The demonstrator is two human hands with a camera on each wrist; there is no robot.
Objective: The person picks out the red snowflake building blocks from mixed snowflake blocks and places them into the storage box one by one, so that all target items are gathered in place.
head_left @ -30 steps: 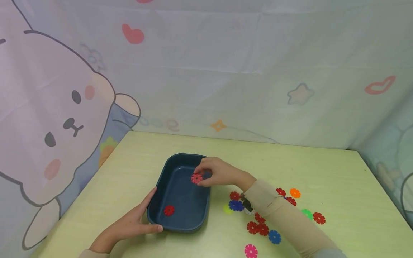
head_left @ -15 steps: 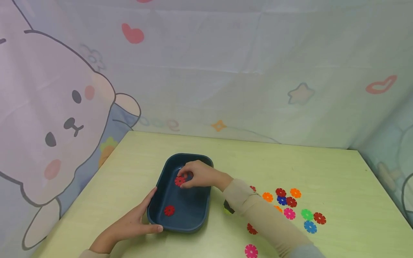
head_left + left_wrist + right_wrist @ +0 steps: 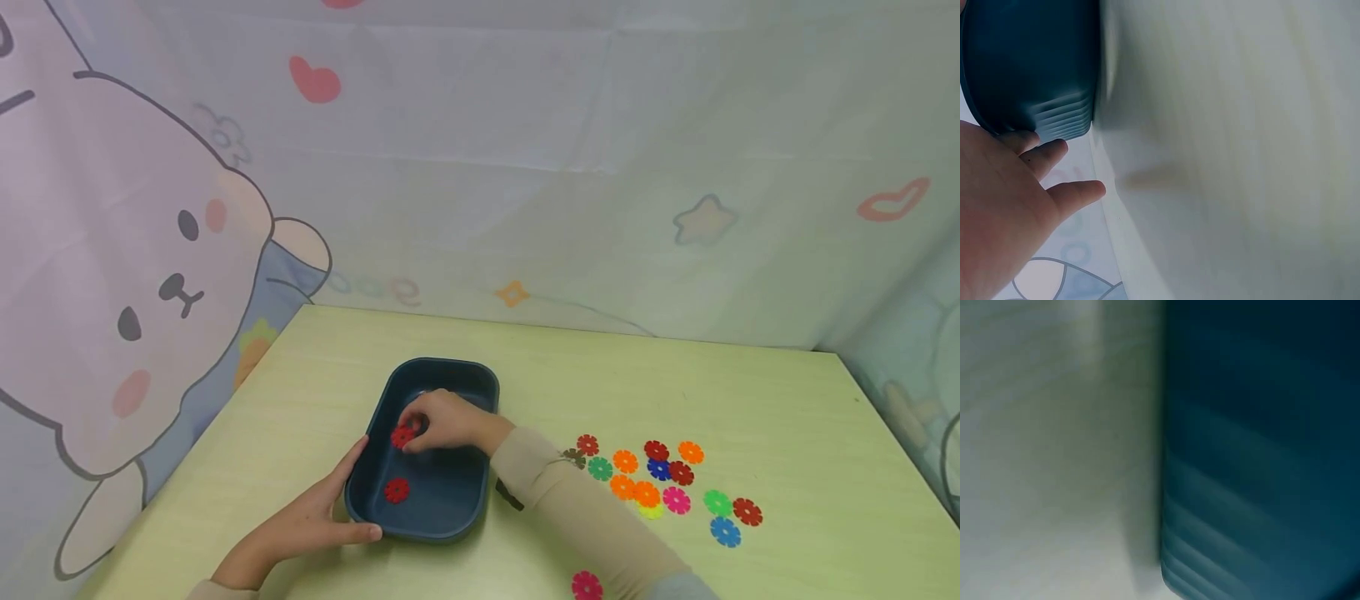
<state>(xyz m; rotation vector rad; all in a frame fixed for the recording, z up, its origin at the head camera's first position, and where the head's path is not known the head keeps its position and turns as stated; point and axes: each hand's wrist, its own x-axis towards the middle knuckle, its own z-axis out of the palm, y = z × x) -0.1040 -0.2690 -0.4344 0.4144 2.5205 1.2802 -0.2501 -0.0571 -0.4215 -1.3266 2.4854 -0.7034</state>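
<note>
A dark blue plastic bin (image 3: pixel 457 492) stands on the table. My left hand (image 3: pixel 311 521) lies against its near left corner, thumb at the front wall and fingers along the left side. In the left wrist view, straight fingers (image 3: pixel 1079 190) of that hand show by the bin's ribbed wall (image 3: pixel 1063 115). My right hand (image 3: pixel 444 421) is down inside the bin and pinches a red snowflake disc (image 3: pixel 402 437) between thumb and fingertips. Another red disc (image 3: pixel 397 491) lies flat on the bin floor nearer the front. The right wrist view shows the bin's outer wall (image 3: pixel 1254 487), not the hand.
Several notched discs lie to the right of the bin, among them orange (image 3: pixel 646 494), pink (image 3: pixel 677 500), green (image 3: pixel 717 502) and blue (image 3: pixel 726 532) ones. A pink disc (image 3: pixel 587 585) lies by the front edge. My right forearm (image 3: pixel 592 517) crosses over the table. A printed curtain (image 3: pixel 480 167) hangs behind.
My right hand has moved left and lower into the bin with the red disc still pinched. Its forearm has shifted left, uncovering more discs. My left hand stays at the bin's corner.
</note>
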